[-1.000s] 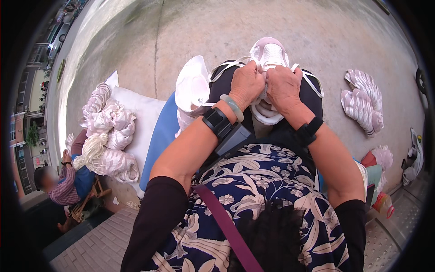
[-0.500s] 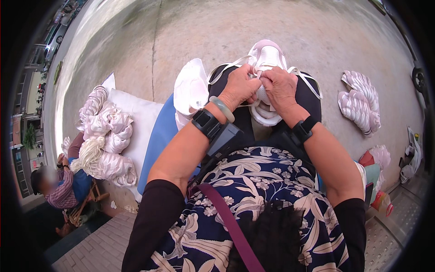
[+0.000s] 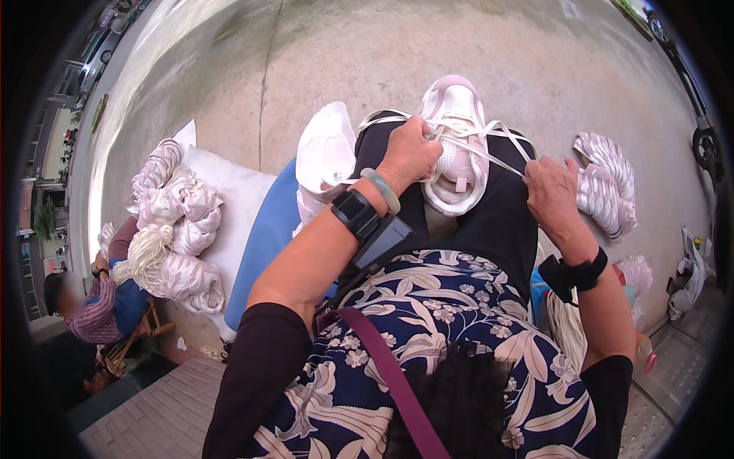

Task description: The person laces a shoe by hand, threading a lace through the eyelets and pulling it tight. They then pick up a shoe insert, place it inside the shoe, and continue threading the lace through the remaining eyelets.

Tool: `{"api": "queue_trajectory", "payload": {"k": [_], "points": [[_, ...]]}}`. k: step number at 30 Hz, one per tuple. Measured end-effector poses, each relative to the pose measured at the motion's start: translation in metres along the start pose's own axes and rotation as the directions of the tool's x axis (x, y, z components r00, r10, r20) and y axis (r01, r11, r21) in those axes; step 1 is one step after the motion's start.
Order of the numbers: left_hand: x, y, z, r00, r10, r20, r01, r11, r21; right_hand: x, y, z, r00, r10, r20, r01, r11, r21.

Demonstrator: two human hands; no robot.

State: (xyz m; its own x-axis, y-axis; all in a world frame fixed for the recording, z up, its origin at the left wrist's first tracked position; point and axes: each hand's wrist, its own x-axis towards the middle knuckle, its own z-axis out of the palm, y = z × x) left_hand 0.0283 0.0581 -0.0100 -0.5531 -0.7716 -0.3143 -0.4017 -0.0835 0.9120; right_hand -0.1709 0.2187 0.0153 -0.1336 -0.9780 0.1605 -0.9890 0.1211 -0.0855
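Note:
A pale pink and white sneaker (image 3: 456, 145) rests on my black-trousered lap, toe pointing away from me. My left hand (image 3: 410, 155) presses on the shoe's left side and grips the white lace where it crosses the tongue. My right hand (image 3: 552, 195) is off to the right of the shoe, pinching a stretch of white lace (image 3: 493, 157) pulled taut from the eyelets. A green bangle and a black wrist device sit on my left wrist, a black band on my right.
A white shoe part (image 3: 325, 153) lies at my left on a blue sheet (image 3: 264, 237). A pile of pink-white shoe uppers (image 3: 176, 222) sits on a white sack. Another stack of uppers (image 3: 604, 180) lies at right on the concrete ground. A seated person (image 3: 92, 302) works at far left.
My right hand has left the shoe and moved right and toward me, drawing the lace out tight. My left hand stays on the shoe.

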Motion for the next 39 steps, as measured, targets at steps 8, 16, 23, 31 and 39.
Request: {"api": "queue_trajectory", "payload": {"k": [8, 16, 23, 31, 39], "points": [[0.000, -0.002, 0.000, 0.995, 0.103, -0.006, -0.100, 0.980, 0.171, -0.179, 0.163, 0.038, 0.905, 0.410, 0.109, -0.388, 0.904, -0.182], [0.039, 0.003, -0.022, 0.952, 0.292, -0.093, -0.226, 0.875, 0.428, -0.087, 0.083, 0.037, 0.977, 0.204, 0.058, -0.212, 0.942, 0.261], [0.048, 0.029, -0.021, 0.987, -0.071, 0.144, 0.006, 0.914, 0.406, -0.004, 0.011, 0.029, 0.948, 0.044, -0.315, 0.088, 0.916, 0.392], [0.042, 0.019, 0.001, 0.962, 0.259, 0.085, -0.255, 0.745, 0.616, 0.023, -0.016, 0.038, 0.975, -0.001, -0.224, 0.097, 0.904, 0.416], [0.035, 0.022, 0.005, 0.877, 0.468, 0.109, -0.343, 0.450, 0.825, 0.024, -0.019, 0.034, 0.980, -0.011, -0.200, 0.086, 0.924, 0.374]]}}
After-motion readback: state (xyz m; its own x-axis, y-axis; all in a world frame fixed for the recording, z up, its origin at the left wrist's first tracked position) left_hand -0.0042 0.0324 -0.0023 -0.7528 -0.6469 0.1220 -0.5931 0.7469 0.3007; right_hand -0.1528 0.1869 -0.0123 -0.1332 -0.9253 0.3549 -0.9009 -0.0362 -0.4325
